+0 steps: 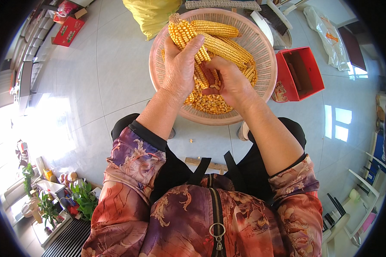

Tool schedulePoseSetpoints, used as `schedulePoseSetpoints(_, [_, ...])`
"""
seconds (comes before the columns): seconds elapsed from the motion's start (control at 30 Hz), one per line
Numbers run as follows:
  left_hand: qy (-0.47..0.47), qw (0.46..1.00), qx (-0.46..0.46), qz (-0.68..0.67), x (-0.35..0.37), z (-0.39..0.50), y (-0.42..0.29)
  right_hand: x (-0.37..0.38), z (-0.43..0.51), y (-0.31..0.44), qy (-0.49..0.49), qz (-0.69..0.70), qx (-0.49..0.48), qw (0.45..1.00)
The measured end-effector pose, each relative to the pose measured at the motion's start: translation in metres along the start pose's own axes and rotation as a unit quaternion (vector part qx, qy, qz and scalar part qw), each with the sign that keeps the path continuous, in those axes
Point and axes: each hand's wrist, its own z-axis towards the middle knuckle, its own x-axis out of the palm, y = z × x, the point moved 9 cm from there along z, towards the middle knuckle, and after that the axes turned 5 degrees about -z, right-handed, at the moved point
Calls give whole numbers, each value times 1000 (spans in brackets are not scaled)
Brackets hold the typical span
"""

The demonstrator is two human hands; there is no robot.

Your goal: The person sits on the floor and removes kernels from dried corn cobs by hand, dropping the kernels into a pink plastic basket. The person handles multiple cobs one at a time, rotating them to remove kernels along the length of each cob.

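My left hand (180,64) grips a yellow ear of corn (182,32) around its middle, the thick end pointing away from me. At the lower end a strip of bare reddish cob shows between rows of kernels. My right hand (230,80) holds that lower end, thumb against the bared strip, and a few loose kernels sit by its fingers. Below both hands is a round pink plastic basket (267,64). Several whole ears (226,48) lie in its far part, and loose corn kernels (212,102) cover the near part. My right palm is hidden.
A red open box (300,74) stands right of the basket, with a brush (275,17) beyond it. A yellow sack (152,16) is at the far left of the basket. A red carton (69,30) and potted plants (83,199) are further left. Stray kernels (191,140) lie on the tiles.
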Motion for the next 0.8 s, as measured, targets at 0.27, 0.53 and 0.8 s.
schedulePoseSetpoints(0.27, [10,1000,11,12,1,0,-2,1,-2,1,-2,-12,9,1000])
schedulePoseSetpoints(0.53, [2,1000,10,14,-1,0,-1,2,-3,2,5,11,8,1000])
schedulePoseSetpoints(0.8, [11,1000,5,5,0,-1,1,2,-3,1,-3,-12,18,1000])
